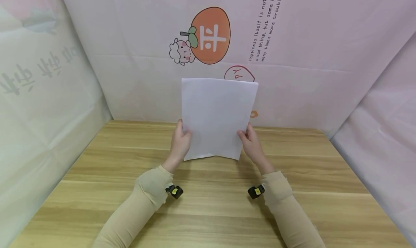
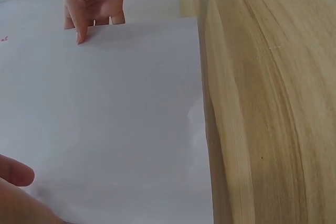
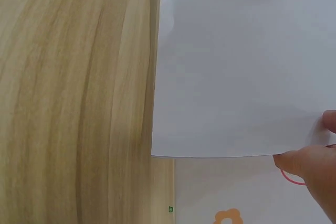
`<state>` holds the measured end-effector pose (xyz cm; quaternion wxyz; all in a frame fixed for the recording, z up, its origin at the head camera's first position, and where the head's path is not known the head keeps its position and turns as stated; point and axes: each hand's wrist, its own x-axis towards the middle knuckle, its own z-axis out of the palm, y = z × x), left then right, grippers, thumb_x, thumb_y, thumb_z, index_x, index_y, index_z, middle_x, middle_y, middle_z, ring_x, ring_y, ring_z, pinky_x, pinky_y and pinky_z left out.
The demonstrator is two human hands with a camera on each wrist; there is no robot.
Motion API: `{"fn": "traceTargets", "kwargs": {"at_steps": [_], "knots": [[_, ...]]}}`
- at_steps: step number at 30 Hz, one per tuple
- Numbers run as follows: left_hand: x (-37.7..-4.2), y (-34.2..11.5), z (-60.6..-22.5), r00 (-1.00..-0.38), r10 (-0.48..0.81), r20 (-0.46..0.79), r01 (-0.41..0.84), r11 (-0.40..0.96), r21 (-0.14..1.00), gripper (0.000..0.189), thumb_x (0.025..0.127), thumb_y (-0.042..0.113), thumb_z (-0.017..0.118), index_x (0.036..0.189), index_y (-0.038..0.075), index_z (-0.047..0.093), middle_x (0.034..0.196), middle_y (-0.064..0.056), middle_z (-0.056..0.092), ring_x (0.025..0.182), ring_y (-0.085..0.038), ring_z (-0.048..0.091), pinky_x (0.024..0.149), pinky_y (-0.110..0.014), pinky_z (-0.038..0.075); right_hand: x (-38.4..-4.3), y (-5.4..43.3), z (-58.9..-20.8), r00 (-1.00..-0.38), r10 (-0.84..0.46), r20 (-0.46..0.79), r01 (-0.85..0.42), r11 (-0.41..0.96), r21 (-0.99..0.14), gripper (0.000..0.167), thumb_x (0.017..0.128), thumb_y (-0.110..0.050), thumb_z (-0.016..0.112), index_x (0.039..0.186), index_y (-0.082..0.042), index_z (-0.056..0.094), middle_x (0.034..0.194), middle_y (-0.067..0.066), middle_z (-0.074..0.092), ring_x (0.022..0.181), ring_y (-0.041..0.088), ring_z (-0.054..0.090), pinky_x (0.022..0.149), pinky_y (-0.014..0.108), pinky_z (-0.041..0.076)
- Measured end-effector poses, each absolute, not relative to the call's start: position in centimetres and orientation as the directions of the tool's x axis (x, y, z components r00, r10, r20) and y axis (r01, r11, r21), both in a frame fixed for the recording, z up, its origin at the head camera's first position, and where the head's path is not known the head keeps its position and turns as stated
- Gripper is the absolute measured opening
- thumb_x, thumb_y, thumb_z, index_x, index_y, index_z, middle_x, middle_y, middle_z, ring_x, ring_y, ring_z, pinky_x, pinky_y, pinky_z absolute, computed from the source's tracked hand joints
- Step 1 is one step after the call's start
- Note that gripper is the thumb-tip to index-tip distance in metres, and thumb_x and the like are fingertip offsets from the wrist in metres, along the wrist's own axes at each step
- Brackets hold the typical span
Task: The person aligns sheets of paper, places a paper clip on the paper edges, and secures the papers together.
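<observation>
Both hands hold up a white sheet of paper (image 1: pixel 217 114), blank on the side facing me, its lower edge bowed upward in the middle. My left hand (image 1: pixel 180 141) pinches the left edge, thumb on the front and fingers behind. On the opposite edge my right hand (image 1: pixel 252 145) grips it the same way. In the left wrist view, the sheet (image 2: pixel 121 119) spans between the left hand (image 2: pixel 21 195) and the other hand at the top. The right wrist view shows the paper (image 3: pixel 236 72) with the right thumb and fingers (image 3: pixel 310 169) at its edge.
Beneath the paper lies a wood-grain table (image 1: pixel 214 212). A pale pink cloth backdrop (image 1: pixel 130 34) with a cartoon orange (image 1: pixel 212 54) and printed lettering rises behind it. More cloth hangs on both sides. A small black camera (image 1: pixel 175 192) sits at each wrist.
</observation>
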<state>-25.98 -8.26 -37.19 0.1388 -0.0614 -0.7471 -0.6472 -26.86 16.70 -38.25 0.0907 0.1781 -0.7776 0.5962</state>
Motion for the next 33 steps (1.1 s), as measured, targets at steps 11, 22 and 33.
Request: {"fn": "traceTargets", "kwargs": {"at_steps": [11,22,33], "knots": [[-25.7,-8.4,-37.0,-0.953,-0.093,0.288,0.272,0.158,0.949,0.053,0.088,0.003,0.055,0.137,-0.001,0.036,0.135,-0.018,0.048,0.131,-0.03,0.041,0.111,-0.046,0.029,-27.2,16.5,-38.5,-0.918,-0.144,0.369,-0.393,0.198,-0.898,0.044,0.1,-0.006,0.042,0.141,0.003,0.03,0.136,0.025,0.045,0.123,0.036,0.048,0.103,0.047,0.041],[-25.8,-8.7,-36.7,-0.954,-0.089,0.286,0.274,0.127,0.953,0.051,0.092,0.015,0.057,0.136,0.001,0.035,0.139,-0.015,0.043,0.135,-0.027,0.036,0.114,-0.045,0.026,-27.2,16.3,-38.4,-0.912,-0.133,0.388,-0.407,0.161,-0.899,0.043,0.1,-0.017,0.046,0.138,0.0,0.035,0.132,0.02,0.05,0.113,0.019,0.054,0.091,0.02,0.046],[-26.2,-8.9,-35.7,-0.951,-0.076,0.299,0.296,0.05,0.954,0.043,0.093,0.01,0.052,0.134,0.004,0.039,0.137,-0.012,0.045,0.132,-0.024,0.039,0.112,-0.042,0.029,-27.2,16.4,-37.2,-0.918,-0.134,0.372,-0.39,0.149,-0.909,0.05,0.101,-0.012,0.042,0.147,-0.003,0.024,0.146,0.019,0.038,0.133,0.031,0.04,0.111,0.047,0.031]]}}
